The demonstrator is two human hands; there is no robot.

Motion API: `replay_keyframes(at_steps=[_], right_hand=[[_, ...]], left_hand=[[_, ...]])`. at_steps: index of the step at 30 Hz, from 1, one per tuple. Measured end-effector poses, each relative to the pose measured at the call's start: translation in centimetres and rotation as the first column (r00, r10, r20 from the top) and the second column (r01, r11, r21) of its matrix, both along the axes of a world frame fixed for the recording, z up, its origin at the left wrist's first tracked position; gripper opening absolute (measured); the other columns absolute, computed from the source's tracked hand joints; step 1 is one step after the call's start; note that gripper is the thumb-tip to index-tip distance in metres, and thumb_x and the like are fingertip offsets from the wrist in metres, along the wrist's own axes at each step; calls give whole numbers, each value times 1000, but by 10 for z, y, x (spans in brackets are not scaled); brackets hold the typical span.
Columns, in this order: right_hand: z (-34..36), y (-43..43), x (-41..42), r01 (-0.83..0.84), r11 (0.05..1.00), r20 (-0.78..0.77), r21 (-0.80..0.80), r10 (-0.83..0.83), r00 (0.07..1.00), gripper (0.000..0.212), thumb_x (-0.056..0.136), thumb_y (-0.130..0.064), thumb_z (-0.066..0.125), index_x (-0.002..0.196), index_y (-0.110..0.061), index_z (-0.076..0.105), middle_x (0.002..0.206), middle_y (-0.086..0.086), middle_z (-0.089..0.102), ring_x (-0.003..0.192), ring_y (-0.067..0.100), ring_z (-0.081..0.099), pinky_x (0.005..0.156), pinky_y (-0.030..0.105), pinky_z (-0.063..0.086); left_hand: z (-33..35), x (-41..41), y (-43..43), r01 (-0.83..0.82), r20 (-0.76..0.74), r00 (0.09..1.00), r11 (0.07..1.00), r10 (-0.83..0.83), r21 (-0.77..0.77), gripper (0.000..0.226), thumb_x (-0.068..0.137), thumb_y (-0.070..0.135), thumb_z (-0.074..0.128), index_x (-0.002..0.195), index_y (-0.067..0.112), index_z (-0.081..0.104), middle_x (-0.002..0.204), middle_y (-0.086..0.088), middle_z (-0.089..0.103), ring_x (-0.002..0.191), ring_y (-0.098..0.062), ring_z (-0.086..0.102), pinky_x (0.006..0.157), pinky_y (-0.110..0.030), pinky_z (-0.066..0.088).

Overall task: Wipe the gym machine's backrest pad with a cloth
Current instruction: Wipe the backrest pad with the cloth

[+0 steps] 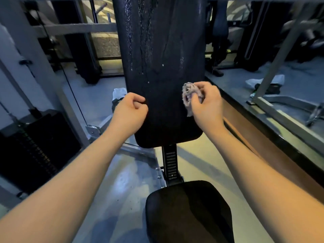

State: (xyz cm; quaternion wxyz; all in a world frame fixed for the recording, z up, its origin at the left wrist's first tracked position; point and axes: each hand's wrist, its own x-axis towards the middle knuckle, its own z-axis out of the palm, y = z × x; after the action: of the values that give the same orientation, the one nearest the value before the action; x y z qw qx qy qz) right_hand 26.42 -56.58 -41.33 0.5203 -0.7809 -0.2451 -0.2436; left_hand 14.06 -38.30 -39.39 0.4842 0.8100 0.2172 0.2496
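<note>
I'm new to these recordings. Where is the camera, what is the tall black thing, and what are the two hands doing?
There is one picture, taken by a camera worn on the person's head, looking forward and down, so the two bare arms reach in from below. The tall black slab is the gym machine's backrest pad; its upper part shows wet streaks and droplets. Below it sits the black seat pad. The right hand holds a bunched cloth at the pad's face, near its right edge. The left hand has its fingers curled at the pad's left edge; whether it grips the edge I cannot tell. The dark block at left is a weight stack.
</note>
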Motion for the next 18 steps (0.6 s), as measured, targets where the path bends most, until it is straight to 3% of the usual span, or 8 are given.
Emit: replay_keyframes(at_steps=[4,6,8,11,13,15,18], right_hand=[[0,13,30,127,978,132,-168,-105,986,28,97,-14,59,124,-19,65,118,10,53,110,30,55,94,34,46],[-13,23,36,154,950,196,-271,-102,975,30,98,-17,61,128,-17,65,125,13,52,116,35,50,97,36,44],[-20,24,39,187,947,259,-263,-118,959,29,99,-17,61,128,-15,66,125,15,51,115,35,49,94,28,39],[-15,28,44,248,960,286,-132,-203,937,26,98,-15,60,123,-16,66,123,16,50,109,31,50,90,21,35],[-8,45,47,308,951,188,-6,-301,935,26,98,-16,59,123,-17,67,124,14,52,109,30,51,88,18,30],[-6,69,39,322,944,125,78,-329,936,28,95,-13,57,121,-15,69,123,13,55,108,32,53,91,22,35],[-18,97,9,174,985,320,3,-166,933,31,95,-8,60,123,-15,70,118,12,59,102,30,54,90,20,36]], left_hand=[[-2,3,30,-156,1,987,967,159,203,44,93,20,62,135,13,49,124,-4,54,107,-19,56,88,-26,39],[-10,8,42,-117,-91,985,956,146,269,67,95,27,65,151,10,34,143,-10,41,121,-29,54,100,-33,41],[-20,13,52,-32,-211,971,937,112,346,87,95,36,67,160,10,17,154,-14,29,131,-36,48,110,-42,40],[-33,20,55,81,-271,962,912,34,402,101,92,40,71,163,20,2,152,-11,29,136,-36,43,113,-48,39],[-41,24,53,77,-232,972,900,27,429,104,91,37,74,163,25,0,147,-10,33,132,-36,47,110,-48,42],[-45,25,54,54,-193,980,896,36,441,103,91,34,75,163,27,1,144,-8,36,129,-34,49,108,-46,43],[-48,27,62,59,-160,987,886,17,461,103,88,36,77,162,30,5,136,-6,40,122,-33,53,105,-47,46]])
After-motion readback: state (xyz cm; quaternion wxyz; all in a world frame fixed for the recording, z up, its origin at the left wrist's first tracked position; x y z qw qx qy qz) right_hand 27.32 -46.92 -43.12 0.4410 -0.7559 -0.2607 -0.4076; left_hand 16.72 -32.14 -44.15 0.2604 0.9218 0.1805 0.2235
